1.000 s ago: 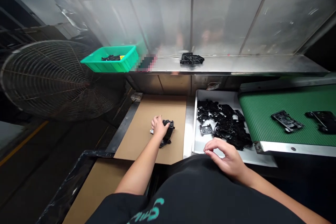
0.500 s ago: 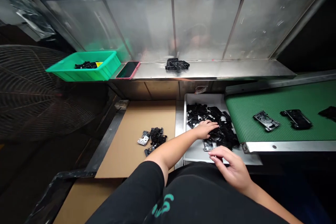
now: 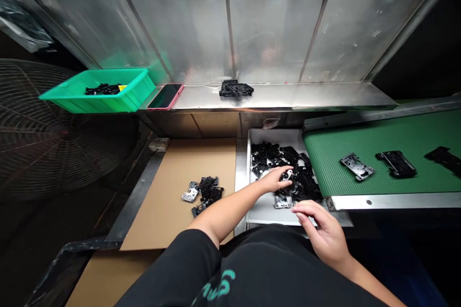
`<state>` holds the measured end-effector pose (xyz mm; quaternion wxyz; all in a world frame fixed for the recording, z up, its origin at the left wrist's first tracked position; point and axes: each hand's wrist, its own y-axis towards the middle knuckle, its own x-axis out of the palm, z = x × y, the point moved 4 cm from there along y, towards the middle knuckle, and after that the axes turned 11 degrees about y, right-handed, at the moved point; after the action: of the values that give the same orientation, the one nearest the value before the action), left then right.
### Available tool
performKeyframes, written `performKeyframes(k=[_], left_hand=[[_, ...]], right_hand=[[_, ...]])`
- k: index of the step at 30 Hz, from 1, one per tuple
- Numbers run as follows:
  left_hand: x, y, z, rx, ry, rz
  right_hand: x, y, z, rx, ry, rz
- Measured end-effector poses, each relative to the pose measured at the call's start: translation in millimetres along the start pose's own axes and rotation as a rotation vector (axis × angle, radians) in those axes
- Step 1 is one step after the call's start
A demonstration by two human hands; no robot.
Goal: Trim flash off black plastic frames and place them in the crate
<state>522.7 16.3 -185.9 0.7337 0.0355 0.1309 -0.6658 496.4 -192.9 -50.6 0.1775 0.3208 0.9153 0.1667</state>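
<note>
My left hand (image 3: 276,180) reaches over a heap of black plastic parts (image 3: 300,172) in a white tray (image 3: 262,215). Its thumb and fingers are apart, with nothing seen between them, close to the top of the pile. Near the tray's front edge, my right hand (image 3: 326,235) is closed, fingers curled towards the thumb; whatever it may hold is hidden. A silvery-faced part (image 3: 282,200) lies at the front of the heap, between the two hands.
Several black and silvery parts (image 3: 209,189) lie on cardboard (image 3: 154,220) at left. The green conveyor belt (image 3: 360,141) on the right carries more parts. A metal shelf (image 3: 288,96) behind holds a green bin (image 3: 122,100), a phone (image 3: 166,96) and stacked black frames (image 3: 236,88).
My left hand's fingers have spread from lying flatter over the heap, and the thumb stands further off. The right hand stays closed near the tray's front. The whole view has shifted slightly.
</note>
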Motion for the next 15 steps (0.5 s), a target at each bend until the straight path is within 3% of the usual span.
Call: performKeyframes(k=[3,7,12,15], left_hand=[[8.3,-32,2,-0.166,-0.332,0.088],[26.2,-82,13,-0.355,-0.743,0.085],[31.5,-130,41,-0.436,-1.076,0.079],[28.6,-147,52,-0.465,-1.246,0.094]], right_hand=[[0,3,4,0.020,0.038,0.021],[5,9,8,0.079,0.147,0.069],[15,13,10,0.219,0.279,0.154],[24,14,7,0.235,0.331,0.098]])
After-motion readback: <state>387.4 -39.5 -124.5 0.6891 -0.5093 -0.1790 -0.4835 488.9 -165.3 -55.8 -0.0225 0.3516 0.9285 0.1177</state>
